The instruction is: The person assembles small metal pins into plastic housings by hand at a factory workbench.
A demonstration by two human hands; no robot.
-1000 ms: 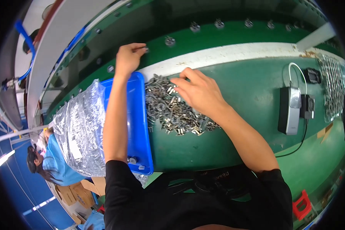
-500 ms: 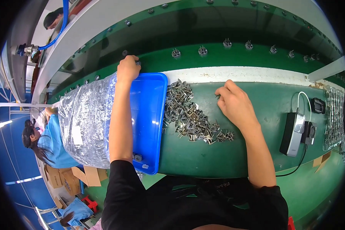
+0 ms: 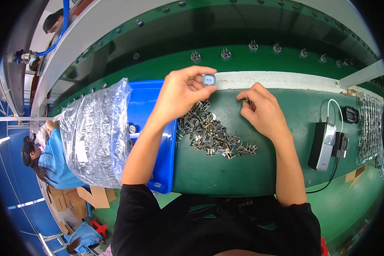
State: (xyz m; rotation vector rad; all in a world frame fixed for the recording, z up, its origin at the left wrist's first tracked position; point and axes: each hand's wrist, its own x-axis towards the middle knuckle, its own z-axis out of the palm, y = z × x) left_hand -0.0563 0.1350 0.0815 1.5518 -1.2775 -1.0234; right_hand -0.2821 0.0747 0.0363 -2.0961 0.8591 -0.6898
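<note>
Left hand (image 3: 180,93): raised, thumb and forefinger pinching grey cap (image 3: 208,80) near white ledge (image 3: 239,80). Right hand (image 3: 263,110): fingers curled, pinching small part (image 3: 244,100), right of metal pile (image 3: 215,134) on desk (image 3: 226,177).

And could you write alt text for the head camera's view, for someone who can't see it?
A person's left hand holds a small grey piece while the right hand pinches a tiny part; a pile of metal-pronged parts lies on a green table beside a blue tray.
</note>
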